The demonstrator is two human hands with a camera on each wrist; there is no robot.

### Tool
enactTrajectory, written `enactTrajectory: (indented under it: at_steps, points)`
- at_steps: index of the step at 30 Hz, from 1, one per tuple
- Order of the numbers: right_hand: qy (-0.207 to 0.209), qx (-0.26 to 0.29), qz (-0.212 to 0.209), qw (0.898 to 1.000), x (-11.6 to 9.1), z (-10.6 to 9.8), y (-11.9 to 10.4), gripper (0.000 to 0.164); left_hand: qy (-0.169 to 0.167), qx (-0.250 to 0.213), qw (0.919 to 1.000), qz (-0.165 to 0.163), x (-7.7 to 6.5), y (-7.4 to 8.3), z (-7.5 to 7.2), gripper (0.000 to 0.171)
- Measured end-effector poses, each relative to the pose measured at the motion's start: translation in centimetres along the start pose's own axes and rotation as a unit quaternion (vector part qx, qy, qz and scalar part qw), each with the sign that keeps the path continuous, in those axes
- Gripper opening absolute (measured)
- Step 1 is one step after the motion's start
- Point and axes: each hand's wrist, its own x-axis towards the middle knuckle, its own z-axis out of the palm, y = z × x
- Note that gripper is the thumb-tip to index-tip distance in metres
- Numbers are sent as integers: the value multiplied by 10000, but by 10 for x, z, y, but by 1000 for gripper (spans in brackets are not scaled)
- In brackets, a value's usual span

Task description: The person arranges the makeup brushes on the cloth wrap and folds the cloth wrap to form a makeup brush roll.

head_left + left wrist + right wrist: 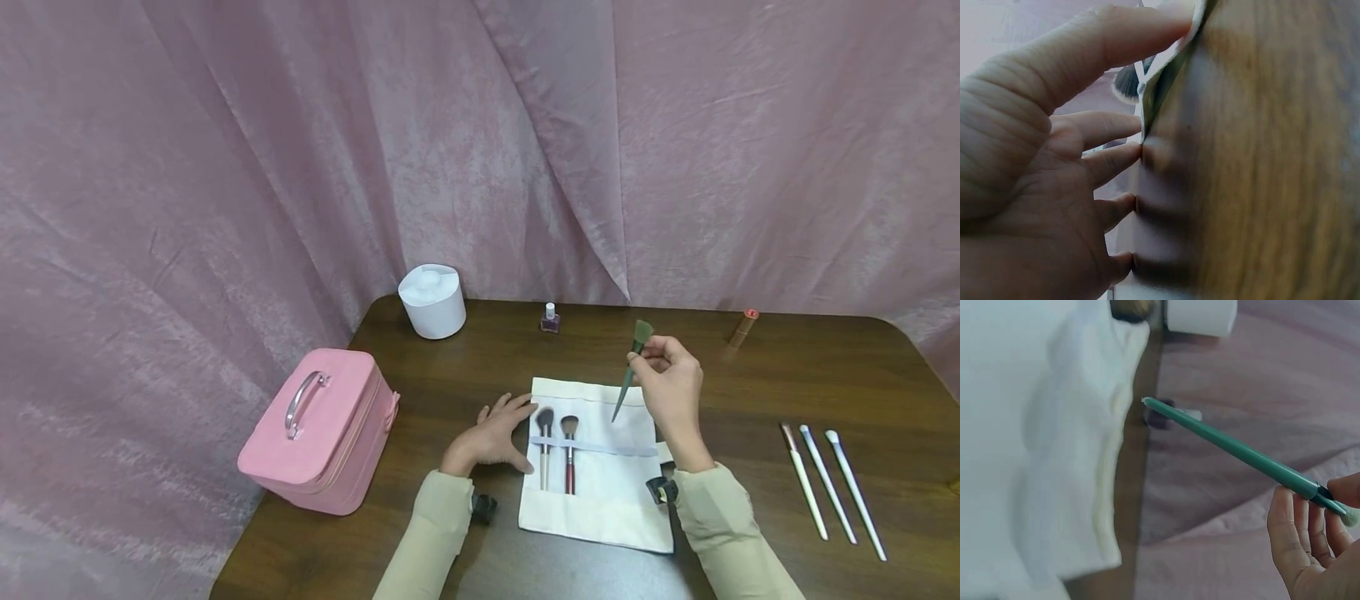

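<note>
My right hand (671, 392) pinches a green makeup brush (625, 388) near its bristles, which point up. The thin handle end tilts down above the white fabric brush roll (600, 512); in the right wrist view the green handle (1235, 447) shows whole. Spread fingers of my left hand (495, 435) lie at the roll's left edge, and in the left wrist view the thumb (1110, 37) touches that edge. Under the roll's strap sit a white-handled brush (544, 421) with dark bristles and a red-handled brush (570, 427).
To the right lie three white-handled brushes (806, 483). A brown lipstick tube (742, 328), a nail polish bottle (550, 320) and a white round container (435, 310) stand at the back. A pink case (315, 425) stands at the left. Pink curtains hang behind the table.
</note>
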Motion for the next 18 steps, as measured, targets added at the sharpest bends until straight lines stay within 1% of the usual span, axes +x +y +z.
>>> enactTrajectory:
  at_steps: [4,7,11,18]
  points:
    - [-175,292,257,9991,-4,10,7,13,-9,7,10000,1,0,1,-1,98]
    - [-273,470,349,9979,-7,16,10,13,-3,7,10000,-16,0,2,-1,98]
    - [-366,407,418,9976,-10,23,14,12,11,19,10000,-17,-1,2,-2,98]
    - [-404,323,591,9969,-9,27,20,12,8,13,10000,-14,-1,2,-2,98]
